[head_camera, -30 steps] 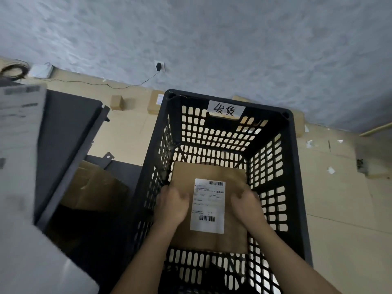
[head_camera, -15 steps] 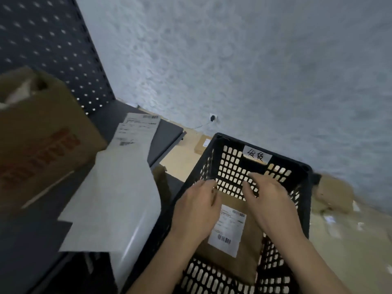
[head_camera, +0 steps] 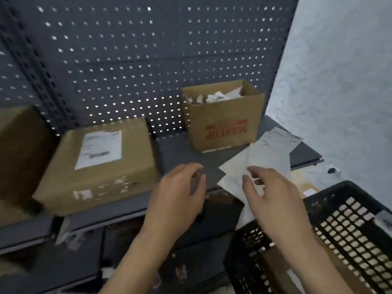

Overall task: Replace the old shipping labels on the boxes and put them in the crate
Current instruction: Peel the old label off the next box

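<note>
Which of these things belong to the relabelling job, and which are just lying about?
Job: labelled box on the shelf; label sheets; black crate; carton of paper scraps, likely waste.
Lying about: pegboard wall; cardboard on the floor.

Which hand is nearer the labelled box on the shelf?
Left. Left hand hovers just right of the labelled box; right hand is farther right, over the label sheets.

The label (head_camera: 99, 148) on the box (head_camera: 95, 183) beside my left hand (head_camera: 178, 200) is too blurry to read. The crate (head_camera: 339, 188) by my right hand (head_camera: 273, 200) runs off the edge.
</note>
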A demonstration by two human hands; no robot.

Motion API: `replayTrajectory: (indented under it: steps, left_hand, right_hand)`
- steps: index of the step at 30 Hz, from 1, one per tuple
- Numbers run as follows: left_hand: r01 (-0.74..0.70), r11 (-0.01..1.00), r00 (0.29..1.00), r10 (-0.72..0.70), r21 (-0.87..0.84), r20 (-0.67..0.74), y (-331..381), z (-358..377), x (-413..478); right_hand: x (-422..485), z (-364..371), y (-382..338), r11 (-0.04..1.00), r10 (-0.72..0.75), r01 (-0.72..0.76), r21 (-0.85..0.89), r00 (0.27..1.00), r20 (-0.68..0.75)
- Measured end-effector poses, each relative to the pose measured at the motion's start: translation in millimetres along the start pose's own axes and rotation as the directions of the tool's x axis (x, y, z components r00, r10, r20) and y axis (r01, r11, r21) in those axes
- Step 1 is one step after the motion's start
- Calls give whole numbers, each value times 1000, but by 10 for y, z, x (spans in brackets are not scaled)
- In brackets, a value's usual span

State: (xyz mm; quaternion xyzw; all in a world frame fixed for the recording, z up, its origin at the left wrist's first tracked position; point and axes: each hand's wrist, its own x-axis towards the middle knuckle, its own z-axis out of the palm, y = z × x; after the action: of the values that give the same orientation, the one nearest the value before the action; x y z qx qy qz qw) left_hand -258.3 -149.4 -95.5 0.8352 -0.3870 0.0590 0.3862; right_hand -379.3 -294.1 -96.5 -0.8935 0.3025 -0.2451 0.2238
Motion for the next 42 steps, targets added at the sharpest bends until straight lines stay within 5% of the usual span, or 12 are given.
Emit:
replayTrajectory:
  steps: [8, 14, 24, 42]
  left_hand:
    - [209, 978, 951, -203, 0, -232, -1069, -1412, -316]
    - [274, 960, 914, -244, 50, -326, -1785, -1881, -347]
    - [269, 954, 941, -232, 129, -246, -1845, -1686, 239]
    - [379, 900, 914, -328, 214, -237, -2313, -1516, 805]
  right_hand:
    - [49, 829, -1542, 964, -259, 250, 92, 960, 105]
    - [54, 1269, -2180, 947, -315, 296, 123, 929, 194]
    - [696, 1489, -2124, 928, -362, 350, 127, 928, 89]
    - [1825, 2128, -2001, 847, -531, 518, 115, 820, 214]
